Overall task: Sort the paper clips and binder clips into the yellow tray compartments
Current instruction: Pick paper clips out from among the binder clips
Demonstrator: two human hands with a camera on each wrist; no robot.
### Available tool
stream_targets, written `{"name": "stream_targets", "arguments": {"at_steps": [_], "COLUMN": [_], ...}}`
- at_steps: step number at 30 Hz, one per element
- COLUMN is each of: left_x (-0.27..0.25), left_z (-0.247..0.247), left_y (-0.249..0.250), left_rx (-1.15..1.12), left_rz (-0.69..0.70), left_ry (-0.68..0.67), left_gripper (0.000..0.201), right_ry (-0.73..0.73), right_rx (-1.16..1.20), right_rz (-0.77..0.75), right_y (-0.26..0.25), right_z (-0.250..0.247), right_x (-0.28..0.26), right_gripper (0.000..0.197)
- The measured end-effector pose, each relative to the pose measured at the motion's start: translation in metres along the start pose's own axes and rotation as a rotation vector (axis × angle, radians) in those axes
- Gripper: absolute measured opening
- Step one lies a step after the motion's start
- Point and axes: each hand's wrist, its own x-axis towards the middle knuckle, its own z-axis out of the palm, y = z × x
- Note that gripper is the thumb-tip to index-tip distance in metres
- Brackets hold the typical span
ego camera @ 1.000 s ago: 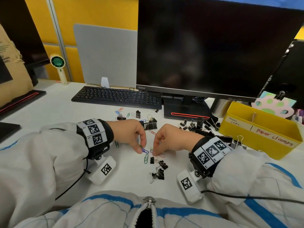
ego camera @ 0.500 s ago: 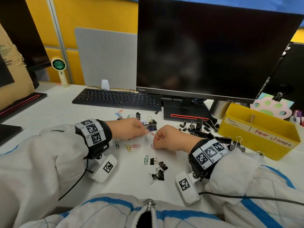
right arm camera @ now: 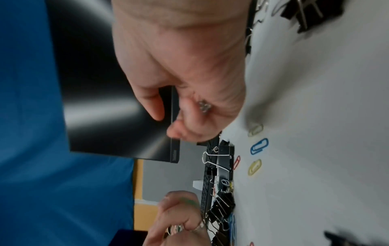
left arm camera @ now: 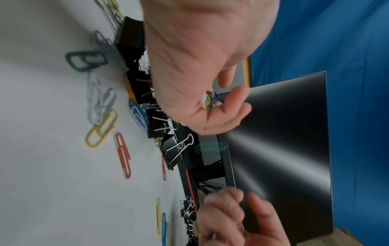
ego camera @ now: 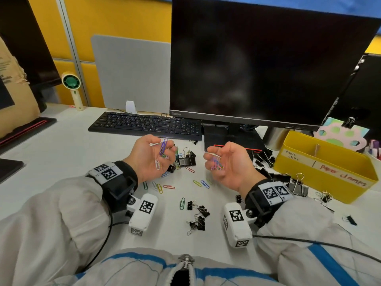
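Both hands hover palm-up above the white desk. My left hand (ego camera: 162,150) curls its fingers round a few paper clips (ego camera: 164,147), purple, white and green, seen in its palm as paper clips (left arm camera: 209,99) in the left wrist view. My right hand (ego camera: 214,159) cups a bunch of coloured paper clips (ego camera: 215,164). The yellow tray (ego camera: 329,175) stands to the right, past my right hand; its left part is labelled paper clips, its right part paper clamps. Loose paper clips (ego camera: 158,187) and small black binder clips (ego camera: 198,218) lie below the hands.
A large binder clip (ego camera: 187,157) stands between the hands, and a pile of binder clips (ego camera: 266,159) lies left of the tray. A keyboard (ego camera: 144,125) and monitor (ego camera: 257,58) stand behind. More binder clips (ego camera: 299,185) lie in front of the tray.
Both hands have risen off the desk, where they were picking up clips, and turned palm-up with paper clips gathered in them.
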Motion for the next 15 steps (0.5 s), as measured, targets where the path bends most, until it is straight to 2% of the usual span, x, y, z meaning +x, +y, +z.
{"name": "stream_targets", "arguments": {"at_steps": [1, 2, 5, 6, 8, 10, 12, 15], "left_x": [0.001, 0.002, 0.005, 0.006, 0.008, 0.006, 0.001, -0.009], "left_z": [0.000, 0.000, -0.001, -0.002, -0.001, 0.001, 0.006, 0.015], "left_y": [-0.001, -0.001, 0.000, -0.001, -0.004, -0.006, -0.009, -0.009], "left_rx": [0.021, 0.042, 0.102, 0.120, 0.193, 0.384, 0.723, 1.356], "left_rz": [-0.006, -0.022, -0.058, -0.049, 0.000, 0.051, 0.076, 0.109], "left_ry": [0.046, 0.085, 0.160, 0.178, 0.226, 0.273, 0.281, 0.227], "left_gripper": [0.025, 0.033, 0.037, 0.033, 0.021, 0.023, 0.025, 0.028], "right_ry": [0.056, 0.134, 0.415, 0.440, 0.449, 0.468, 0.479, 0.466], "right_rx": [-0.128, -0.333, -1.343, -1.583, -1.702, -1.742, -1.843, -1.917], "right_rz": [0.012, 0.014, -0.027, -0.020, 0.038, 0.073, 0.085, 0.038], "right_y": [0.000, -0.001, -0.001, 0.001, 0.003, 0.006, 0.007, 0.009], "right_z": [0.001, 0.003, 0.007, 0.008, 0.010, 0.013, 0.017, 0.020], "right_x": [-0.001, -0.001, 0.002, 0.002, 0.006, 0.010, 0.013, 0.014], "right_gripper": [0.012, 0.022, 0.046, 0.055, 0.066, 0.065, 0.060, 0.050]}}
